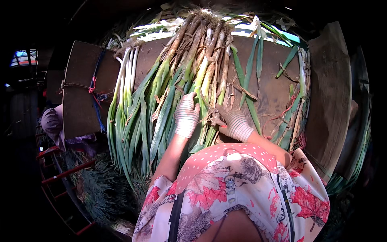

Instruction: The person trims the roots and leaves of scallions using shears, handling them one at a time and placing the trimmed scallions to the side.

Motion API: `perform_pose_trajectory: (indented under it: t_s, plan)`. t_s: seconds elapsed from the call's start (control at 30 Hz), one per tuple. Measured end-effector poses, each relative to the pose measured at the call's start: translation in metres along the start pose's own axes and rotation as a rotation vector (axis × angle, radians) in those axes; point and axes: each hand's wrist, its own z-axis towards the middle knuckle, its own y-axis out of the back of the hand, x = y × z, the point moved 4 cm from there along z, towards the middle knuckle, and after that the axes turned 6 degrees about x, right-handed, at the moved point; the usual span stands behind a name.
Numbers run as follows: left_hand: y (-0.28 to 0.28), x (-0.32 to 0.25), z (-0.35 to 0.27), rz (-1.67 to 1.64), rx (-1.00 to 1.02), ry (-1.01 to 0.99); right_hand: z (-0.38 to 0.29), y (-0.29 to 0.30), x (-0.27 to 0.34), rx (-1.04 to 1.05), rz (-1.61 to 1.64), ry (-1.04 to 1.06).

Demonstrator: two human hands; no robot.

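Observation:
A pile of large scallions (pixel 163 71), with soil-stained stems and roots at the far end, lies across a brown board. Their green leaves (pixel 145 127) hang towards me over the near edge. My left hand (pixel 186 116), in a striped knit glove, rests on the leaves beside a pale yellow-green stem (pixel 200 75). Its fingers are bent, but whether they grip a stalk is unclear. Just to the right, my right hand (pixel 237 122), gloved alike, has dry brown leaves (pixel 215 116) between thumb and fingers. A red patch shows at its thumb.
Cleaned white-stemmed scallions (pixel 128 68) lie at the board's left. Loose green leaves (pixel 248 75) and scraps are scattered on the bare brown board (pixel 272 90). An upright wooden panel (pixel 328 90) borders the right. A person in a cap (pixel 53 122) is at the left, near a red metal frame (pixel 68 175).

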Motion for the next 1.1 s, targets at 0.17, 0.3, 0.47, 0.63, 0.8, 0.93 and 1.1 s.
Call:
perform_pose_trajectory:
  t_s: [0.17, 0.3, 0.47, 0.63, 0.8, 0.93, 1.1]
  plan:
    - [-0.005, -0.008, 0.0, 0.084, -0.023, -0.005, 0.006, -0.011, -0.005, 0.063, 0.035, -0.055]
    - [-0.01, -0.011, 0.003, 0.246, 0.011, -0.032, 0.064, 0.019, -0.05, -0.262, 0.146, -0.116]
    - [-0.023, -0.012, 0.022, 0.451, 0.112, 0.003, 0.134, 0.097, -0.103, -0.45, 0.144, -0.259]
    - [-0.031, -0.008, 0.052, 0.422, 0.281, 0.182, 0.113, 0.106, -0.098, -0.441, 0.187, -0.222]
    - [-0.012, -0.006, 0.05, 0.269, 0.26, 0.177, 0.044, 0.024, -0.062, -0.326, 0.307, -0.093]
    - [0.022, 0.0, 0.009, -0.167, 0.35, 0.344, 0.021, 0.016, -0.056, -0.307, 0.302, -0.118]
    - [0.056, -0.003, -0.04, -0.7, 0.444, 0.439, 0.05, 0.081, -0.088, -0.43, 0.515, -0.171]
